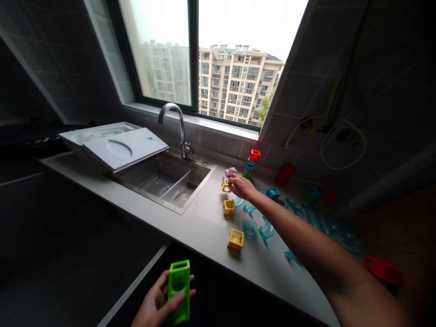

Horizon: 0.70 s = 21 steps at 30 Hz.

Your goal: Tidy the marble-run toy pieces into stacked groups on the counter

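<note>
- The left hand (158, 304) was closed around the green block (179, 290), held low in front of the counter (204, 227).
- The right hand (240, 185) had its fingertips at the lilac piece (230, 171), which sat on a yellow cube (225, 185); I could not tell if they pinched it.
- The step seemed to be handling this piece, and any next move called for keeping the cube steady.

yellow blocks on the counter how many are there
3. Near yellow block sits by the front edge of the counter; middle yellow block behind it; far yellow block at the right hand. The arm may hide others.
</note>
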Each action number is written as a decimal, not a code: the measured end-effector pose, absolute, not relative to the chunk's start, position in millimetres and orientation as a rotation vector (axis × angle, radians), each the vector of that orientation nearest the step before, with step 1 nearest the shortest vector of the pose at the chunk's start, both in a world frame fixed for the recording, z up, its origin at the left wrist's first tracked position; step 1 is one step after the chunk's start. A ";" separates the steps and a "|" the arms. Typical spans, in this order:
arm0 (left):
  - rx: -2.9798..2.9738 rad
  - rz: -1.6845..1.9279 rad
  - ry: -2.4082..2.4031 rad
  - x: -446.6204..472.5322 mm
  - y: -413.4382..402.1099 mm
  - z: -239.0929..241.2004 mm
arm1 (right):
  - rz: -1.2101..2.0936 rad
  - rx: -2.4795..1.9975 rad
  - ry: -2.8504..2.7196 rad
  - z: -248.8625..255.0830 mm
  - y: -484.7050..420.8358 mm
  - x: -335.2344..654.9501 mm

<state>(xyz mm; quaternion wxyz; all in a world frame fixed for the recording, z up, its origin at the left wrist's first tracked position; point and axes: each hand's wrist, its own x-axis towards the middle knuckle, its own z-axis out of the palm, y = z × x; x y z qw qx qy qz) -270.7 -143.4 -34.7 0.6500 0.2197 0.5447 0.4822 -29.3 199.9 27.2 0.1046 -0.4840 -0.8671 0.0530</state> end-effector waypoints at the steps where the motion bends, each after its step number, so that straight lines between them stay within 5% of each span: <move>1: 0.550 1.107 1.197 -271.7 -131.3 -30.4 | 0.166 -1.413 -2.484 30.6 194.5 -23.5; 8: 0.862 1.274 1.153 -262.5 -50.6 -7.9 | 0.303 -1.332 -2.013 41.8 92.3 57.3; 14: 1.396 1.289 1.316 -256.3 15.8 -30.2 | 1.083 -1.231 -1.276 2.9 -47.2 127.0; 21: 1.486 1.203 1.208 -239.8 47.0 -41.1 | 1.241 -1.267 -0.925 -39.7 -118.0 148.0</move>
